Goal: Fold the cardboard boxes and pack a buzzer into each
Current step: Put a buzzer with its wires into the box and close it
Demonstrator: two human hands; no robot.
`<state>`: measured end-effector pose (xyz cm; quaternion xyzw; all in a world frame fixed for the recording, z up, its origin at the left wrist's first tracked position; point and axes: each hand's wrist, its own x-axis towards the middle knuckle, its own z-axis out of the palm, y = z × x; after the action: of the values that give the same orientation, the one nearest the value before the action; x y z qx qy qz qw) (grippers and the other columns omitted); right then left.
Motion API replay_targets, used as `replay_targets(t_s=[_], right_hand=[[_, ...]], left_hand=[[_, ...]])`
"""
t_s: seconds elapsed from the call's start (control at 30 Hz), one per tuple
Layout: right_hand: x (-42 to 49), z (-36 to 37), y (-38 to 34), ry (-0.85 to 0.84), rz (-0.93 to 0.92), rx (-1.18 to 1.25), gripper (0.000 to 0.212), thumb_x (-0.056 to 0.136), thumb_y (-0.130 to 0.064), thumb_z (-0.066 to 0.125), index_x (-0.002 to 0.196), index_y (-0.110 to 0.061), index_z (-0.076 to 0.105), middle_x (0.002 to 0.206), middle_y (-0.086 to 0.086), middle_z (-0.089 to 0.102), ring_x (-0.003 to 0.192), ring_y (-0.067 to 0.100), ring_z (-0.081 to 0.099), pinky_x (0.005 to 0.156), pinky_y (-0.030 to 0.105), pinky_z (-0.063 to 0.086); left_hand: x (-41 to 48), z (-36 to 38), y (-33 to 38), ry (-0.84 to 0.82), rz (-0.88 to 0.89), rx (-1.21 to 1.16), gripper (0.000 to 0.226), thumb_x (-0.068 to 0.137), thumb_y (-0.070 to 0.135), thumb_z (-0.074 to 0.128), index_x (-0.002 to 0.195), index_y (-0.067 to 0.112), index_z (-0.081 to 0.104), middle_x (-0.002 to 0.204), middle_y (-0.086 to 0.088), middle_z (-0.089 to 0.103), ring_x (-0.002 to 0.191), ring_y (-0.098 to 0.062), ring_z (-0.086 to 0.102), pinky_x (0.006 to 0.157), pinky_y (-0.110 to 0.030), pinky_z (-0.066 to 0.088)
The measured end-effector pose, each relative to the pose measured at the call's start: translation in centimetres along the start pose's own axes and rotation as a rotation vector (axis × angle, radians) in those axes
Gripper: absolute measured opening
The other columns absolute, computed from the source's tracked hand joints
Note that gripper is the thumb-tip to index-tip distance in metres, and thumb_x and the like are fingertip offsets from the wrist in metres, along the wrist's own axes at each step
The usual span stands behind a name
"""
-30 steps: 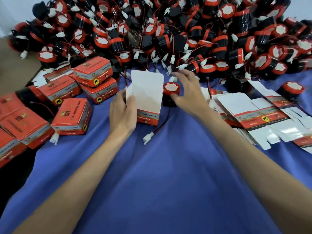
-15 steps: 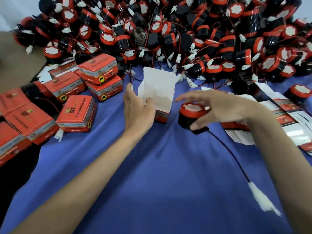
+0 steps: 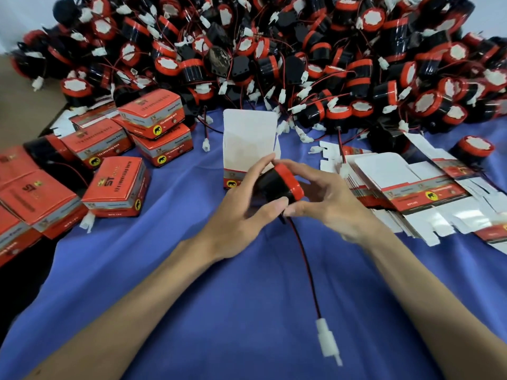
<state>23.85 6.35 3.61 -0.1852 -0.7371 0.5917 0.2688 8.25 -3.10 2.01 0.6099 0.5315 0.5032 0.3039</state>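
While bare blue tabletop point(image 3: 247, 311) lies free toward you, your left hand point(image 3: 241, 215) and right hand point(image 3: 329, 204) both grasp the black, red-rimmed buzzer point(image 3: 277, 185), tilted just before the open box point(image 3: 248, 149), its wire point(image 3: 304, 264) hanging.

Bare forearms, no sleeves or jewellery

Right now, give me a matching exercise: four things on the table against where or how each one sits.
Things
1. buzzer
2. open box
3. flat box blanks
4. white connector

States
A. stacked unfolded, on the right
B. held between left hand and right hand
C. at the wire's end, near the camera, blurred
D. upright beyond the hands, lid flap raised

Pairs: 1-B, 2-D, 3-A, 4-C
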Motion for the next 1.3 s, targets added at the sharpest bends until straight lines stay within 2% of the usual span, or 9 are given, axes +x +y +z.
replay_targets(t_s=[0.13,0.27,0.4,0.5,0.67,0.77,0.9,1.13,1.3], right_hand=[[0.1,0.0,1.0,0.047,-0.109,-0.163,0.069,0.075,-0.003,0.072,0.136,-0.023,0.046,0.121,0.003,0.054,0.112,0.014,0.061,0.09,0.036,0.055],[0.1,-0.5,1.5,0.165,-0.511,-0.718,0.065,0.073,0.01,0.062,0.132,-0.018,0.051,0.128,0.012,0.042,0.084,0.017,0.057,0.055,0.027,0.053],[0.2,0.4,1.9,0.133,-0.635,-0.864,0.048,0.081,-0.004,0.072,0.125,-0.021,0.062,0.117,0.004,0.039,0.083,0.007,0.048,0.054,0.025,0.05],[0.2,1.2,2.0,0.15,-0.686,-0.793,0.012,0.085,-0.008,0.071,0.096,-0.005,0.075,0.102,0.013,0.055,0.075,0.016,0.056,0.057,0.029,0.051],[0.0,1.7,1.6,0.332,-0.639,-0.687,0.014,0.085,-0.008,0.069,0.076,0.002,0.073,0.075,0.015,0.064,0.07,0.017,0.056,0.067,0.023,0.047],[0.0,2.1,1.2,0.352,-0.509,-0.522,0.01,0.084,-0.006,0.067,0.079,0.002,0.07,0.076,0.013,0.063,0.069,0.024,0.058,0.063,0.027,0.048],[0.0,2.2,0.5,0.316,-0.31,-0.165,0.016,0.079,-0.004,0.068,0.085,-0.019,0.064,0.077,-0.007,0.066,0.07,0.001,0.06,0.067,0.011,0.046],[0.5,1.8,0.1,0.395,-0.225,0.126,0.05,0.076,0.002,0.071,0.108,-0.024,0.043,0.062,-0.009,0.062,0.057,0.004,0.056,0.054,0.015,0.043],[0.5,1.8,-0.2,0.417,-0.196,0.216,0.042,0.079,-0.006,0.072,0.109,-0.022,0.048,0.063,-0.008,0.058,0.051,0.009,0.052,0.044,0.017,0.037]], left_hand=[[0.1,0.1,-0.5,0.071,-0.087,-0.259,0.046,0.085,0.022,0.059,0.129,0.03,0.048,0.116,0.014,0.066,0.114,-0.008,0.061,0.093,-0.032,0.052],[0.8,0.0,-0.7,0.263,-0.142,-0.432,0.027,0.085,0.022,0.063,0.111,0.024,0.059,0.101,0.006,0.07,0.091,-0.016,0.069,0.069,-0.028,0.058],[1.3,-0.3,-1.2,0.354,-0.226,-0.412,0.021,0.085,0.031,0.07,0.104,0.025,0.063,0.093,0.004,0.072,0.086,-0.018,0.069,0.076,-0.04,0.059],[1.5,-0.5,-1.6,0.363,-0.282,-0.378,0.023,0.079,0.039,0.067,0.1,0.029,0.066,0.101,-0.001,0.071,0.097,-0.025,0.067,0.09,-0.053,0.053],[1.5,-0.7,-1.5,0.237,-0.241,-0.296,0.029,0.08,0.032,0.063,0.109,0.027,0.063,0.105,-0.004,0.068,0.097,-0.022,0.065,0.085,-0.043,0.056],[1.2,-0.9,-1.3,0.122,-0.154,-0.145,0.04,0.084,0.033,0.059,0.122,0.024,0.055,0.115,-0.001,0.065,0.106,-0.011,0.062,0.091,-0.03,0.052],[0.9,-1.2,-1.1,-0.065,-0.084,-0.035,0.047,0.089,0.028,0.051,0.135,0.023,0.042,0.131,0.001,0.056,0.123,-0.008,0.051,0.104,-0.022,0.04],[0.0,-0.4,0.2,-0.152,-0.117,-0.102,0.037,0.084,0.048,0.054,0.117,0.036,0.046,0.099,0.028,0.059,0.091,0.003,0.057,0.079,-0.014,0.044],[0.0,0.6,-0.1,-0.163,-0.134,-0.046,0.058,0.075,0.036,0.074,0.124,0.022,0.047,0.12,0.005,0.06,0.113,-0.007,0.058,0.095,-0.028,0.049]])
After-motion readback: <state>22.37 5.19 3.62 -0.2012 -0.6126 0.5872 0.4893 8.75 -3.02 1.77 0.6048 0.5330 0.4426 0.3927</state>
